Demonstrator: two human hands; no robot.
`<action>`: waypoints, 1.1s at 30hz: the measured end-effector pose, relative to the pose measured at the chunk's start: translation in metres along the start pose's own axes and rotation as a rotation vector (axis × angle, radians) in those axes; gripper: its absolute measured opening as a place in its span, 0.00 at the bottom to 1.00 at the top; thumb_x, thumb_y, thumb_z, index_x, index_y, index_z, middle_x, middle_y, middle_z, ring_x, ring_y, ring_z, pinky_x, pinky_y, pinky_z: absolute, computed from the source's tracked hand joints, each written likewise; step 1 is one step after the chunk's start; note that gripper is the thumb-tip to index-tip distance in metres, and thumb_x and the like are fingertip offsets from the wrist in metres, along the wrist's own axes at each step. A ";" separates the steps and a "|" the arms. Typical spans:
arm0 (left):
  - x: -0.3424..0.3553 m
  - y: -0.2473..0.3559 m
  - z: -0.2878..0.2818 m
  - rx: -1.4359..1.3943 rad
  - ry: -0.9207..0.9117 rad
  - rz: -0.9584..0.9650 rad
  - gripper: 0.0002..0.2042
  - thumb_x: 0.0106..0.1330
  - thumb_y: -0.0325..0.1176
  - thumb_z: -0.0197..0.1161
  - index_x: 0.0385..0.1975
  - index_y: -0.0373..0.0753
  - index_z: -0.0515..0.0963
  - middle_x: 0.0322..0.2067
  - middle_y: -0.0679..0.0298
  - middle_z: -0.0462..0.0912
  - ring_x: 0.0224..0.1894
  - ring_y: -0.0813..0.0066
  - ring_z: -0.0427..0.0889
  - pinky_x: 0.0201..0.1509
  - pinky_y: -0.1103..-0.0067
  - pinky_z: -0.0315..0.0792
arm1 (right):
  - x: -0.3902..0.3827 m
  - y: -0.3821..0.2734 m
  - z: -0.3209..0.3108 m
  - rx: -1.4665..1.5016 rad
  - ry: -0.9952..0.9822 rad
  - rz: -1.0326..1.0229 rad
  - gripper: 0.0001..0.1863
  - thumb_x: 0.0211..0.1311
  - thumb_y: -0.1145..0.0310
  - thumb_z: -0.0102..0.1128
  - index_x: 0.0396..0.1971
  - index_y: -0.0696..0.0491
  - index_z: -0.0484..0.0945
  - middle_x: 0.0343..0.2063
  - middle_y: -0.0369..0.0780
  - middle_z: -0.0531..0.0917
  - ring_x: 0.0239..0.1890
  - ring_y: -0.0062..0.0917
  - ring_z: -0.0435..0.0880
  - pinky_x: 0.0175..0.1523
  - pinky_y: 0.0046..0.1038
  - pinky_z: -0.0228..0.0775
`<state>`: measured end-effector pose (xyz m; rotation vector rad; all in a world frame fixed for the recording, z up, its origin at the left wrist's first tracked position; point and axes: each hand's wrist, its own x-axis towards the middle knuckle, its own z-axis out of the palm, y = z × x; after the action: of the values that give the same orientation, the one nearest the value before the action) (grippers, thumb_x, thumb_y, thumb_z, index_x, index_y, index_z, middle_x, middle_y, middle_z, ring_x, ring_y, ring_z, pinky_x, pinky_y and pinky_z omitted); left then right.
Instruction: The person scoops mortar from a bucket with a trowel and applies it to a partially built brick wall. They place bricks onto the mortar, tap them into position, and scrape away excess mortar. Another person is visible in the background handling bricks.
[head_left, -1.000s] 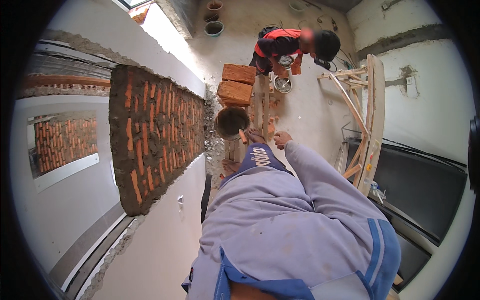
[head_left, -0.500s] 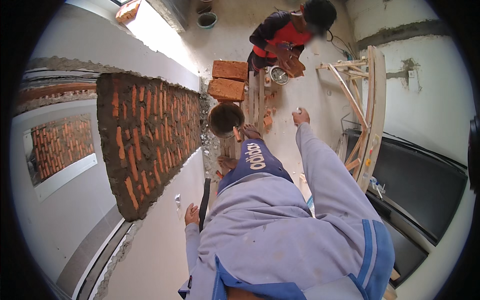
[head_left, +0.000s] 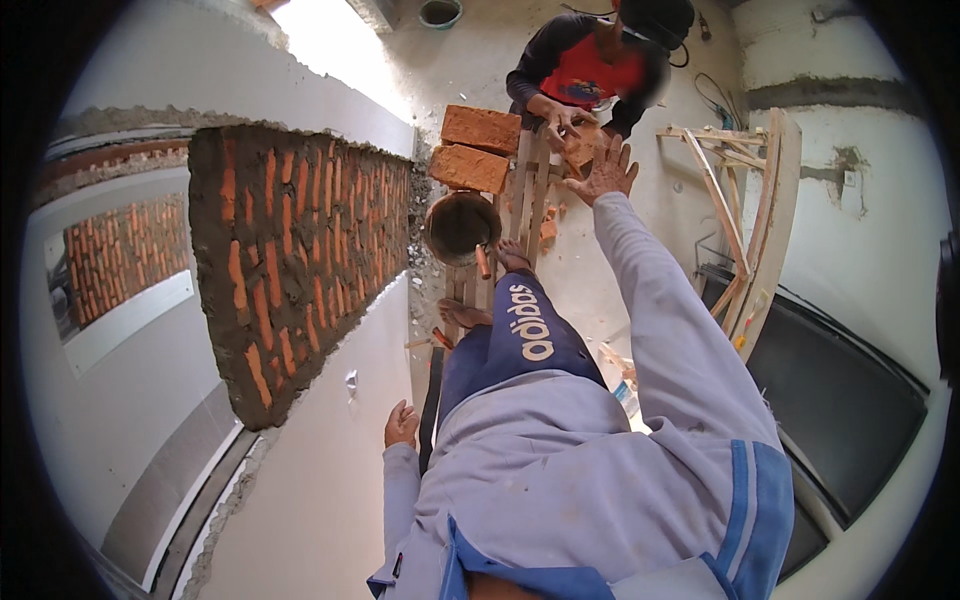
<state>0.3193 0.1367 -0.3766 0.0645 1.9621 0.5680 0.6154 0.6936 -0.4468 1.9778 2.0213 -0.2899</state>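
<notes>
My right hand point(head_left: 607, 172) is stretched out with fingers spread beside a brick point(head_left: 580, 150) in a co-worker's hands point(head_left: 560, 118); whether it touches the brick is unclear. Low at my side, my left hand point(head_left: 401, 425) is empty, fingers apart and slightly bent. Past my bare feet, a dark bucket point(head_left: 443, 225) with an orange-brown handle point(head_left: 483, 261) sticking from it stands on wooden planks point(head_left: 530, 180). Two orange bricks point(head_left: 480, 126) lie just beyond the bucket.
A mortared brick wall section point(head_left: 295, 270) runs along my left. At right stand a wooden frame point(head_left: 760, 210) and dark panels point(head_left: 830, 410) against a plastered wall. A co-worker in red and black point(head_left: 580, 75) bends over the planks. Brick pieces point(head_left: 549, 230) lie below the planks.
My right arm has reached forward and up, and its fingers have spread. My left hand came into view at my side. The co-worker brought a brick over toward my right hand.
</notes>
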 end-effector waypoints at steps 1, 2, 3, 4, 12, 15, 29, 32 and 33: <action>-0.002 -0.012 0.002 -0.033 0.010 0.021 0.26 0.63 0.25 0.59 0.63 0.32 0.65 0.52 0.49 0.77 0.54 0.67 0.77 0.57 0.78 0.73 | 0.005 -0.012 0.002 -0.042 -0.042 0.002 0.60 0.40 0.42 0.73 0.71 0.38 0.44 0.72 0.43 0.45 0.74 0.41 0.42 0.71 0.55 0.42; -0.001 -0.029 0.003 -0.066 0.007 0.038 0.26 0.65 0.26 0.59 0.63 0.33 0.64 0.52 0.51 0.77 0.53 0.68 0.77 0.56 0.78 0.73 | 0.007 -0.017 0.005 -0.064 -0.043 0.038 0.58 0.39 0.43 0.74 0.70 0.38 0.49 0.72 0.44 0.46 0.74 0.42 0.41 0.71 0.54 0.42; -0.003 -0.047 0.004 -0.099 0.006 0.053 0.25 0.66 0.28 0.60 0.64 0.34 0.64 0.51 0.53 0.77 0.52 0.70 0.78 0.56 0.79 0.72 | 0.014 -0.028 0.012 -0.051 -0.014 0.023 0.56 0.38 0.45 0.75 0.68 0.39 0.52 0.71 0.44 0.48 0.73 0.42 0.42 0.71 0.54 0.44; -0.010 -0.037 0.010 -0.089 0.002 0.100 0.25 0.67 0.28 0.60 0.64 0.34 0.64 0.51 0.54 0.77 0.52 0.69 0.77 0.56 0.79 0.72 | 0.021 -0.024 0.020 -0.051 0.015 0.036 0.54 0.37 0.46 0.75 0.66 0.40 0.56 0.69 0.45 0.51 0.73 0.43 0.44 0.70 0.53 0.46; -0.004 -0.142 0.025 0.069 -0.131 -0.011 0.23 0.64 0.29 0.60 0.60 0.36 0.70 0.48 0.60 0.78 0.48 0.73 0.77 0.54 0.77 0.70 | 0.008 -0.026 -0.031 0.165 0.185 -0.145 0.38 0.32 0.50 0.74 0.49 0.45 0.75 0.52 0.45 0.68 0.57 0.42 0.66 0.61 0.39 0.63; -0.006 -0.048 0.042 -0.023 -0.161 0.084 0.25 0.64 0.27 0.60 0.62 0.33 0.67 0.55 0.57 0.77 0.54 0.67 0.78 0.56 0.75 0.73 | -0.002 0.004 -0.074 0.258 0.184 -0.083 0.40 0.29 0.49 0.73 0.50 0.48 0.78 0.50 0.47 0.71 0.55 0.42 0.71 0.61 0.38 0.65; -0.036 0.201 0.039 -0.975 -0.481 0.062 0.32 0.71 0.57 0.43 0.66 0.38 0.61 0.54 0.50 0.77 0.51 0.57 0.81 0.54 0.68 0.77 | -0.155 -0.069 -0.140 2.069 -1.266 -0.140 0.38 0.56 0.48 0.55 0.66 0.45 0.60 0.60 0.42 0.71 0.58 0.42 0.74 0.56 0.49 0.72; -0.073 0.244 0.025 -1.049 -0.701 0.114 0.39 0.67 0.68 0.39 0.66 0.40 0.60 0.57 0.48 0.74 0.56 0.50 0.77 0.59 0.58 0.72 | -0.194 -0.114 -0.145 1.946 -1.377 -0.341 0.41 0.53 0.51 0.59 0.68 0.46 0.58 0.61 0.43 0.70 0.61 0.42 0.72 0.58 0.51 0.71; -0.088 0.253 0.022 -1.138 -0.698 0.100 0.41 0.66 0.70 0.39 0.67 0.40 0.60 0.59 0.48 0.72 0.58 0.48 0.75 0.60 0.54 0.70 | -0.202 -0.127 -0.144 1.898 -1.375 -0.424 0.43 0.52 0.52 0.61 0.68 0.47 0.57 0.61 0.43 0.70 0.62 0.43 0.71 0.59 0.52 0.71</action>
<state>0.3267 0.3431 -0.2042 -0.3132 0.7799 1.4232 0.4804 0.5504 -0.2498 0.6521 0.7351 -3.1809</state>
